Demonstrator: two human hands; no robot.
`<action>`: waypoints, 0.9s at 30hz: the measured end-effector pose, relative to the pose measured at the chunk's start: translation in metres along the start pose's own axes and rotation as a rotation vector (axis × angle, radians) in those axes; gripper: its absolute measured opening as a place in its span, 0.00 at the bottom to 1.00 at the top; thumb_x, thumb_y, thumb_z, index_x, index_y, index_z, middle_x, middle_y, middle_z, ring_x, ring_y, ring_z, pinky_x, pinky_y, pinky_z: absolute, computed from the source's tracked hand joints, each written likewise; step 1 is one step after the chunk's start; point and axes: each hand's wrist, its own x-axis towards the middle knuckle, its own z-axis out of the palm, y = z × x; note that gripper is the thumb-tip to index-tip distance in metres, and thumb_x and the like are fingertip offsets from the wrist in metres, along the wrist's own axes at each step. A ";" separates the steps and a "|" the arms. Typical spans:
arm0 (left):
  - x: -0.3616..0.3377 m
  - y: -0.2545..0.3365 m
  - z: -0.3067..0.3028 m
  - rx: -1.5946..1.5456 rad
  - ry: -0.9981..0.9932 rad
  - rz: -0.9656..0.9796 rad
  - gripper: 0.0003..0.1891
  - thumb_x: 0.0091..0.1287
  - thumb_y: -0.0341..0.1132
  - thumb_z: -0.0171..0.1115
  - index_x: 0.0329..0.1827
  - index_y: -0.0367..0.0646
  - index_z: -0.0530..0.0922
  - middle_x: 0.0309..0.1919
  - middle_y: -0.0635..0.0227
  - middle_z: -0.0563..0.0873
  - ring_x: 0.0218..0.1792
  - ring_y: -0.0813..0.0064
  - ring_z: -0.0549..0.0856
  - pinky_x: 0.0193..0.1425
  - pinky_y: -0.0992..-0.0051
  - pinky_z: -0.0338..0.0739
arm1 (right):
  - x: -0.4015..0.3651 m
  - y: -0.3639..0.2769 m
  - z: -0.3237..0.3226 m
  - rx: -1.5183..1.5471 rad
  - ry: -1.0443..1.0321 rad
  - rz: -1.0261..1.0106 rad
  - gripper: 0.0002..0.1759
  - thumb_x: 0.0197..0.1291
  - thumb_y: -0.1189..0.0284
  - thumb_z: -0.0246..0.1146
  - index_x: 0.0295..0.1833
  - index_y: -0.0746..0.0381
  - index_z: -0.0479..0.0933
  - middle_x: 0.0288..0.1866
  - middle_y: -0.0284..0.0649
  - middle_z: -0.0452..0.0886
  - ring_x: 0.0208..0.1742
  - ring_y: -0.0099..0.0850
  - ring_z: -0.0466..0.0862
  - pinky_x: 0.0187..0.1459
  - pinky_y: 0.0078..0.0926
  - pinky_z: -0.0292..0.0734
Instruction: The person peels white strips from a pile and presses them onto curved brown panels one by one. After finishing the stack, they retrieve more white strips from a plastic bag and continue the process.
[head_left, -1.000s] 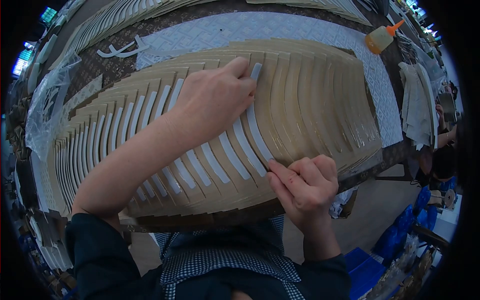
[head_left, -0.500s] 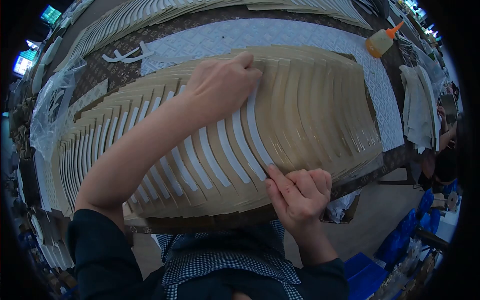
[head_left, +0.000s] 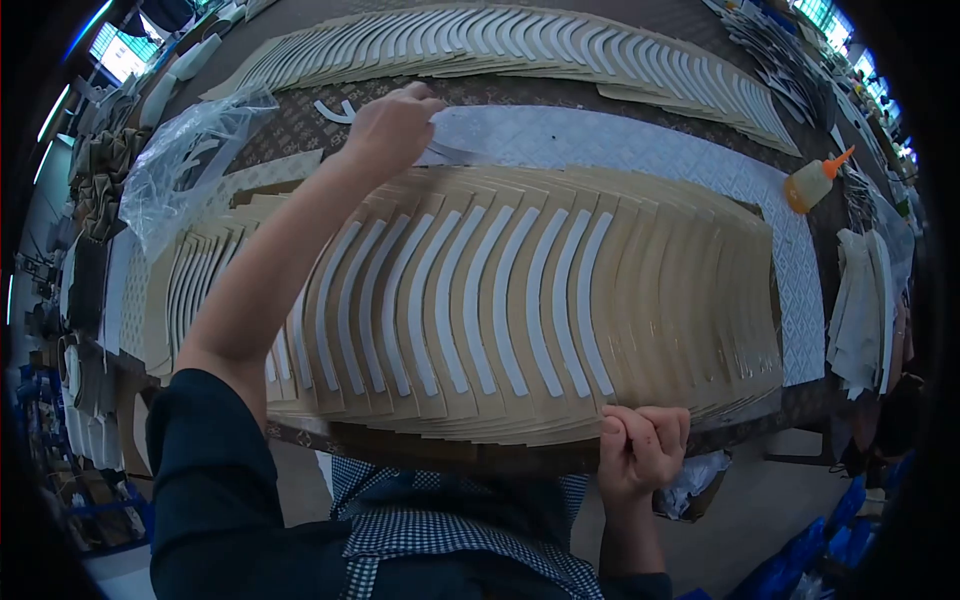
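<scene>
My left hand [head_left: 393, 128] is stretched over the far edge of a fanned stack of brown, overlapping curved pieces [head_left: 690, 290]. Its fingers are bent and partly turned away from view. Beside it, a pale curved strip [head_left: 455, 153] lies on the white patterned sheet, and two short white strips [head_left: 336, 112] rest to its left. My right hand [head_left: 645, 445] is curled closed at the near edge of the stack, just below the last white strip [head_left: 595, 305]. White curved strips lie on the left and middle pieces; those at the right are bare and have shiny streaks.
A second fanned stack with white strips [head_left: 480, 35] runs along the back. A glue bottle [head_left: 810, 185] with an orange nozzle stands at the right, near hanging pale pieces [head_left: 855, 300]. Clear plastic bags [head_left: 195, 150] lie at the left. The white patterned sheet [head_left: 560, 135] extends under the stack.
My left hand has lifted off the last white strip and moved left to the stack's far edge. My right hand has left that strip's near end and curled at the stack's front edge. The view has shifted.
</scene>
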 end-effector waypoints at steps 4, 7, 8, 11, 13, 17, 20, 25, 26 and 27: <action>-0.006 -0.033 0.003 0.249 -0.246 0.178 0.15 0.63 0.31 0.62 0.53 0.46 0.81 0.50 0.67 0.83 0.52 0.63 0.85 0.52 0.64 0.83 | 0.002 -0.002 0.003 0.015 0.009 0.001 0.05 0.53 0.76 0.72 0.37 0.60 0.87 0.32 0.32 0.77 0.34 0.33 0.74 0.36 0.29 0.72; -0.001 -0.033 0.003 0.285 -0.358 0.224 0.12 0.62 0.30 0.62 0.49 0.44 0.79 0.47 0.64 0.82 0.53 0.62 0.85 0.53 0.63 0.83 | 0.003 -0.002 0.003 0.023 0.014 0.009 0.04 0.53 0.76 0.72 0.37 0.60 0.86 0.32 0.33 0.78 0.34 0.33 0.75 0.36 0.29 0.72; 0.001 -0.032 -0.002 0.293 -0.367 0.240 0.10 0.62 0.30 0.61 0.47 0.43 0.78 0.46 0.64 0.81 0.53 0.62 0.84 0.53 0.63 0.82 | 0.003 -0.002 0.003 0.028 0.016 0.011 0.04 0.53 0.77 0.72 0.37 0.60 0.86 0.32 0.33 0.78 0.35 0.33 0.75 0.36 0.29 0.72; 0.002 -0.033 -0.007 0.229 -0.341 0.234 0.08 0.63 0.29 0.61 0.44 0.41 0.78 0.46 0.62 0.81 0.52 0.60 0.84 0.54 0.63 0.82 | 0.003 -0.003 0.004 0.025 0.029 0.014 0.04 0.54 0.77 0.72 0.37 0.60 0.87 0.32 0.33 0.78 0.35 0.32 0.75 0.36 0.29 0.72; -0.001 -0.038 -0.005 0.192 -0.301 0.245 0.07 0.64 0.29 0.61 0.44 0.41 0.78 0.46 0.62 0.82 0.51 0.60 0.84 0.54 0.63 0.81 | 0.003 -0.003 0.004 0.025 0.033 0.017 0.04 0.54 0.77 0.72 0.37 0.60 0.87 0.31 0.33 0.78 0.35 0.32 0.75 0.36 0.29 0.72; -0.007 -0.045 -0.010 0.132 -0.219 0.242 0.05 0.66 0.32 0.61 0.41 0.43 0.78 0.41 0.65 0.84 0.49 0.61 0.84 0.51 0.63 0.81 | 0.003 -0.005 0.003 0.043 0.065 0.017 0.02 0.56 0.79 0.69 0.35 0.62 0.85 0.32 0.34 0.78 0.35 0.32 0.75 0.39 0.29 0.71; -0.008 -0.030 -0.031 -0.009 -0.076 0.221 0.05 0.66 0.32 0.63 0.40 0.42 0.79 0.36 0.65 0.85 0.45 0.62 0.84 0.48 0.63 0.80 | -0.001 -0.003 0.001 0.042 0.089 -0.034 0.03 0.58 0.78 0.68 0.38 0.63 0.85 0.33 0.35 0.78 0.35 0.33 0.75 0.39 0.30 0.71; -0.008 0.035 -0.092 -0.273 0.205 0.262 0.05 0.63 0.33 0.69 0.38 0.45 0.82 0.33 0.68 0.87 0.38 0.67 0.86 0.41 0.66 0.81 | 0.002 -0.005 -0.002 0.110 0.160 -0.113 0.08 0.60 0.77 0.68 0.45 0.63 0.86 0.37 0.36 0.80 0.35 0.32 0.76 0.38 0.27 0.73; -0.009 0.048 -0.102 -0.318 0.230 0.299 0.05 0.63 0.32 0.69 0.38 0.43 0.82 0.32 0.67 0.87 0.37 0.67 0.87 0.40 0.67 0.81 | 0.005 -0.008 -0.001 0.140 0.168 -0.115 0.09 0.61 0.77 0.67 0.46 0.64 0.86 0.38 0.37 0.80 0.35 0.31 0.77 0.38 0.26 0.74; -0.010 0.062 -0.111 -0.365 0.253 0.336 0.06 0.63 0.31 0.70 0.39 0.42 0.82 0.32 0.66 0.86 0.36 0.68 0.87 0.39 0.69 0.80 | 0.008 -0.015 0.000 0.264 0.152 -0.035 0.10 0.62 0.77 0.67 0.49 0.65 0.85 0.39 0.38 0.80 0.36 0.29 0.77 0.39 0.24 0.74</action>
